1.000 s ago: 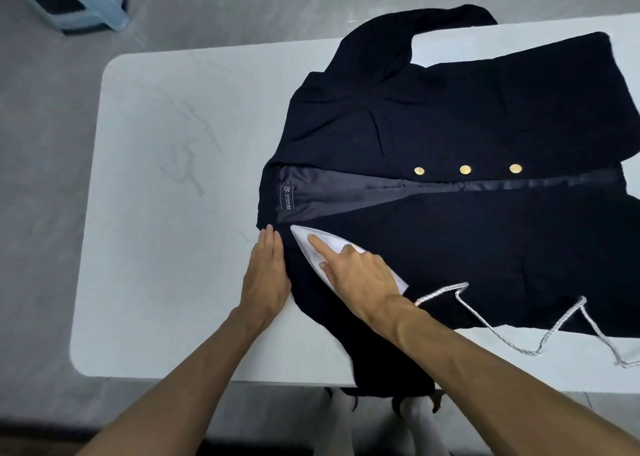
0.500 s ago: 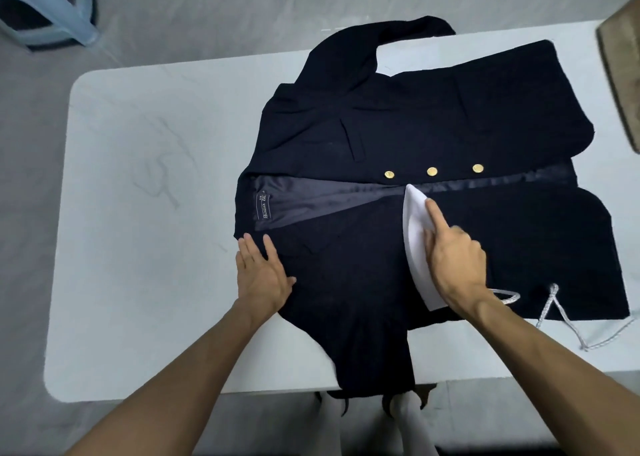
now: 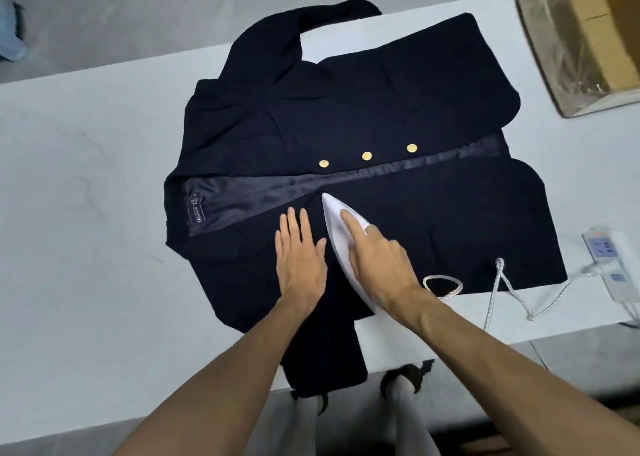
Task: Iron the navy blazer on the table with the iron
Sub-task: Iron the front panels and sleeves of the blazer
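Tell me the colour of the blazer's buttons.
Gold; the three buttons sit in a row on the navy blazer, seen in the head view.

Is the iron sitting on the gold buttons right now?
No, the iron lies on the near panel of the blazer, under the right hand, while the three gold buttons sit uncovered beyond the lining strip.

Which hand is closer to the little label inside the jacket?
Left. The left hand lies flat on the navy blazer just right of the small stitched label; the right hand, gripping the white iron, is farther right.
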The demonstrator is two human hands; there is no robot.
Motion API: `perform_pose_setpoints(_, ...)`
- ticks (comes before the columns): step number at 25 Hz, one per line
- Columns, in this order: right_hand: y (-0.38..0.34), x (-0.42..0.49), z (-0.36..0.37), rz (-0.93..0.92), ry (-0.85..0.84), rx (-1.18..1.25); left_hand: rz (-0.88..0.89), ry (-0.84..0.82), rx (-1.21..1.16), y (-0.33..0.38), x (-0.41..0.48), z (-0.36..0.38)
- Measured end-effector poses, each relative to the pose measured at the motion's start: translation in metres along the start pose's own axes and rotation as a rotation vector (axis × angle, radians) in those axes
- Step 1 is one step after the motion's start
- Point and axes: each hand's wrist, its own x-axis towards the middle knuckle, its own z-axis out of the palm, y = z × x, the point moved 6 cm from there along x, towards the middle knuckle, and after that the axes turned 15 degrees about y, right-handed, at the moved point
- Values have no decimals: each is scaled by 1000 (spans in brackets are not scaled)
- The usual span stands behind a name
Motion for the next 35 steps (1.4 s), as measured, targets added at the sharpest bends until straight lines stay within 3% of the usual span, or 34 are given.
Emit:
perform_pose_setpoints(5,31,11,-4,-60,109,-293,-54,149,86,-6,-4,30)
perform_pose_setpoints(14,99,28,-44,81,147,-191,-84,152,147,-4,-2,32)
perform_pose_setpoints(21,27,29,-7,-246,84,-326,-65,178,137,-6,-2,37)
perform_pose_setpoints(31,121,65,-65,71,203,-256,-62,193,131,-8,-3,36)
perform_pose_setpoints(35,125,67,-76,9,192,-179,-62,154,134,-4,-2,32)
